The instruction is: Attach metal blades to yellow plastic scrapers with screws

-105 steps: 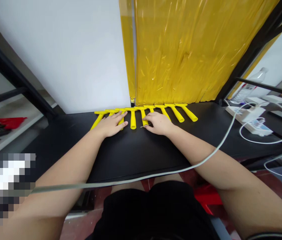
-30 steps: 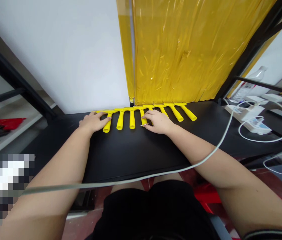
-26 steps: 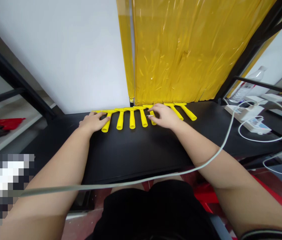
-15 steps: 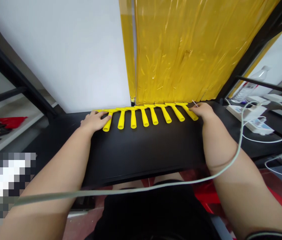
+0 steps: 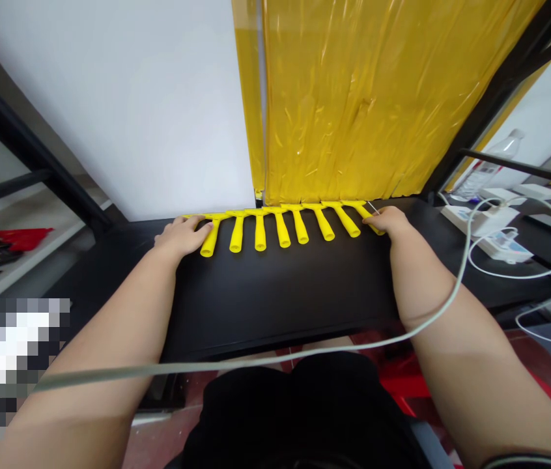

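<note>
Several yellow plastic T-shaped pieces with hollow tube handles (image 5: pixel 260 233) lie side by side on a black shelf board (image 5: pixel 275 293). Their crossbars line the back edge and their tube openings face me. My left hand (image 5: pixel 182 234) lies at the left end of the row, fingers stretched over the leftmost crossbar and thumb beside its tube. At the right end, my right hand (image 5: pixel 387 220) pinches a thin pale rod (image 5: pixel 373 207), whose tip sticks up past the fingers. Those fingers also touch the rightmost tube, partly covering it.
Behind the row stand a white panel (image 5: pixel 158 111) and a yellow film-wrapped panel (image 5: pixel 353 98). A pale cable (image 5: pixel 275 359) crosses in front of both forearms. To the right are a plastic bottle (image 5: pixel 488 166) and white boxy devices (image 5: pixel 503 244). Black frame posts (image 5: pixel 60 176) flank the shelf.
My right hand has moved slightly left, over the rightmost tube, and the thin rod has shifted left with it. The left hand and the row look nearly the same.
</note>
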A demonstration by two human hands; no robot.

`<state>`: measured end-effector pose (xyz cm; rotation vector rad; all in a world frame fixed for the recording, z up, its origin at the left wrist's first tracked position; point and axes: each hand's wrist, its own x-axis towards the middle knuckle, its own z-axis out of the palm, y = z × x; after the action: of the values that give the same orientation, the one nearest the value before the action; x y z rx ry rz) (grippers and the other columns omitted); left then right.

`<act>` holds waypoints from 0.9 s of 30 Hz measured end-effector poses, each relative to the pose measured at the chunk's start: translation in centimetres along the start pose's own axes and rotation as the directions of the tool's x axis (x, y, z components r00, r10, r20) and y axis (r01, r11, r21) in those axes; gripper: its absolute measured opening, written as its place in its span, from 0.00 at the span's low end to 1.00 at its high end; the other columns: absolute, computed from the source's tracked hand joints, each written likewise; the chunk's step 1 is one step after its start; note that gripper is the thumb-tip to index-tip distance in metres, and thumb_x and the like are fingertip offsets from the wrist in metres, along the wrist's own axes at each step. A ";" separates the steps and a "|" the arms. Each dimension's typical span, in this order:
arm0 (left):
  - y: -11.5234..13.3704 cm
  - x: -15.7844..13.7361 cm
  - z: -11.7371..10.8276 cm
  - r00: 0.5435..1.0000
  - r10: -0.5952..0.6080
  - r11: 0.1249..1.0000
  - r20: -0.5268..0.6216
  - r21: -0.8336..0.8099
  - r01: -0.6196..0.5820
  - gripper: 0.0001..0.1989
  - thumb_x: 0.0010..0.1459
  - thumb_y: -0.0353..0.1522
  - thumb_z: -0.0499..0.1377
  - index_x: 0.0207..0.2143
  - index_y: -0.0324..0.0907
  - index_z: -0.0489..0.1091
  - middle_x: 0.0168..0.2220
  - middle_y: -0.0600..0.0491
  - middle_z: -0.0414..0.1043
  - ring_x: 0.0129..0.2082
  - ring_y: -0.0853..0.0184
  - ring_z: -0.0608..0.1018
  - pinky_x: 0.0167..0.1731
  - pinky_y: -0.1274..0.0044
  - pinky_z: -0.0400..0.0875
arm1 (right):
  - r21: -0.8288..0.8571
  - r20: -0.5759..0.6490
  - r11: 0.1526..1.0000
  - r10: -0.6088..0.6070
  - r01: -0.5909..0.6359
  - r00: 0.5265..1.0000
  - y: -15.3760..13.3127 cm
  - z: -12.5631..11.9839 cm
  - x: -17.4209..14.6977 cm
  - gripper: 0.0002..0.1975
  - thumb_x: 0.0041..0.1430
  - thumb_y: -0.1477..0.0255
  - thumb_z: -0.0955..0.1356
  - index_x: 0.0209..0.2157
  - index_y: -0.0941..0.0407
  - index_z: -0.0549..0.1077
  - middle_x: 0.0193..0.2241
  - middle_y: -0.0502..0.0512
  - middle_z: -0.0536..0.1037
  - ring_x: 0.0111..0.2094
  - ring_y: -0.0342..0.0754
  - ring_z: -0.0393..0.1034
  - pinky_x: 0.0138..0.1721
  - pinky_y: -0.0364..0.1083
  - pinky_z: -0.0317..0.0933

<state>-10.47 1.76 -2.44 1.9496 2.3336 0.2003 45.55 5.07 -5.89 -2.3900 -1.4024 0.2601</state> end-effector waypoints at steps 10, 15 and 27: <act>0.5 -0.8 -0.6 0.999 -0.043 0.999 -0.032 -0.027 0.042 0.41 0.65 0.62 0.44 0.73 0.56 0.61 0.73 0.38 0.59 0.70 0.29 0.60 0.60 0.36 0.59 | 0.070 -0.041 0.997 0.029 -0.026 0.999 -1.0 -0.6 -1.1 0.18 0.51 0.61 0.78 0.38 0.59 0.83 0.39 0.69 0.84 0.44 0.64 0.80 0.46 0.56 0.74; 1.8 -2.3 -1.1 0.887 0.020 0.982 -0.462 -0.160 -0.105 0.26 0.67 0.48 0.54 0.59 0.45 0.75 0.60 0.33 0.70 0.64 0.32 0.65 0.58 0.40 0.62 | 0.318 -0.202 0.940 -0.056 0.119 0.978 -2.2 -1.7 -2.4 0.15 0.50 0.60 0.76 0.29 0.57 0.78 0.29 0.62 0.80 0.38 0.61 0.76 0.43 0.57 0.71; 10.5 -8.4 2.6 0.707 0.635 0.268 -0.311 -0.770 -0.579 0.23 0.63 0.47 0.65 0.51 0.39 0.75 0.45 0.45 0.80 0.41 0.61 0.80 0.46 0.67 0.76 | 0.331 -0.362 0.133 -0.897 0.934 0.256 -12.4 0.7 -16.4 0.12 0.61 0.69 0.71 0.45 0.54 0.71 0.42 0.58 0.76 0.41 0.54 0.72 0.44 0.53 0.65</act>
<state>1.67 -4.52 -3.44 2.0344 0.8676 1.0709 27.26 -3.59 -2.04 -0.7318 -2.1488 0.1327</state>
